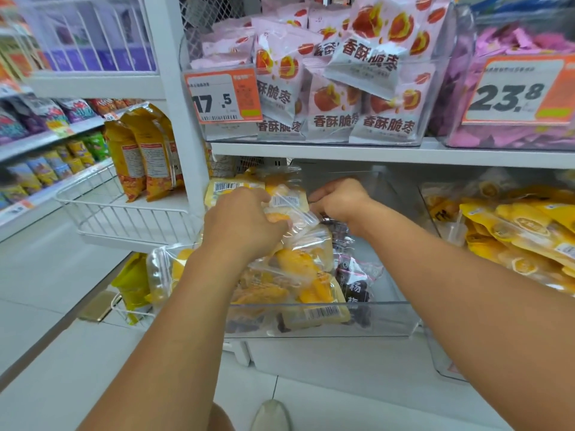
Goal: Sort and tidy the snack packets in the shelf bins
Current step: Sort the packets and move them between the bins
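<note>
I see both hands inside the clear bin (323,318) on the lower shelf. My left hand (245,222) sits on top of the pile of yellow snack packets (298,269), and its fingers curl around a see-through packet (289,203) with a white barcode label, so this grip is closed on that packet. My right hand (339,199) reaches deeper, toward the back of the same bin. Its fingers bend down and away from me, so I cannot tell if this grip holds anything.

The yellow packets fill the left side of the bin. A few dark packets (354,284) lie just beside them on the right, under my right wrist.

On the shelf above stands a bin of pink packets (364,66) with a price tag (222,96) that reads 17.5. To its right is a bin with a tag (513,91) that reads 23.8. More yellow packs (513,225) fill the bin to the right of mine. A white wire basket (102,206) sits to the left.
</note>
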Tool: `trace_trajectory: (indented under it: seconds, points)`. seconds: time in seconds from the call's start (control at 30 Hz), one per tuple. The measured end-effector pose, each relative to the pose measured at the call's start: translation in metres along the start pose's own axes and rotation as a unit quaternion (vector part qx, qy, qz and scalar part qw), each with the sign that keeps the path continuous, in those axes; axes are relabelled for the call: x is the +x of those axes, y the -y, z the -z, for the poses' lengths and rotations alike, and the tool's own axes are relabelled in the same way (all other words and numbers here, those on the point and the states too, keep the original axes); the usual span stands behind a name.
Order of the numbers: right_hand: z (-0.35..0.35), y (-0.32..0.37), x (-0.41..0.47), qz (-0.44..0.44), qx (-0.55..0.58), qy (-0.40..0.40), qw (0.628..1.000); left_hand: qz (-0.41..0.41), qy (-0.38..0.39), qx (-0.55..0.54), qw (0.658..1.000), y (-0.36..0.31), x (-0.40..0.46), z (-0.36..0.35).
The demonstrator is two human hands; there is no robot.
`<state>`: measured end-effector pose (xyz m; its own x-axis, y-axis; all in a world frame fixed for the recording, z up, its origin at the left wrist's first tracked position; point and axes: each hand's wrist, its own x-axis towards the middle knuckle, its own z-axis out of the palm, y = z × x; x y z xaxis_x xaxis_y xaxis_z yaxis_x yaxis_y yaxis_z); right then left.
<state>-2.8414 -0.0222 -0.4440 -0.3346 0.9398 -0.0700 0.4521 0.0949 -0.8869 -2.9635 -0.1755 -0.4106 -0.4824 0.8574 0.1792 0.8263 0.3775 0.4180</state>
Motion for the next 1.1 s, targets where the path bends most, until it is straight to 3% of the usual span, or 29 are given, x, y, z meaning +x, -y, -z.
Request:
trace_trajectory:
  seconds: [0.2,0.4,0.57,0.7,0.83,1.0,1.1]
  points:
    - [0.007,0.003,-0.009,-0.007,0.103,0.017,0.995,-0.003,-0.017,-0.008,1.000,0.000,0.001,-0.002]
    - [0.008,0.006,-0.014,0.014,0.007,0.063,0.998,-0.006,-0.015,-0.002,1.000,0.000,0.000,-0.004]
    - [0.035,-0.005,-0.020,0.040,-0.055,0.012,0.998,-0.011,-0.037,-0.041,0.998,-0.004,-0.004,0.003]
    - [0.061,0.002,-0.060,0.143,-0.137,0.033,0.980,-0.104,-0.102,-0.051,0.988,-0.030,-0.017,0.006]
    - [0.113,-0.006,-0.118,0.236,-0.294,-0.016,0.926,-0.205,-0.019,-0.039,0.978,-0.070,-0.035,-0.020]
    - [0.177,-0.047,-0.149,0.217,-0.288,-0.115,0.925,-0.256,0.020,-0.048,0.965,-0.115,-0.047,-0.054]
    - [0.191,-0.060,-0.154,0.212,-0.300,-0.071,0.927,-0.293,0.004,-0.100,0.951,-0.138,-0.052,-0.070]
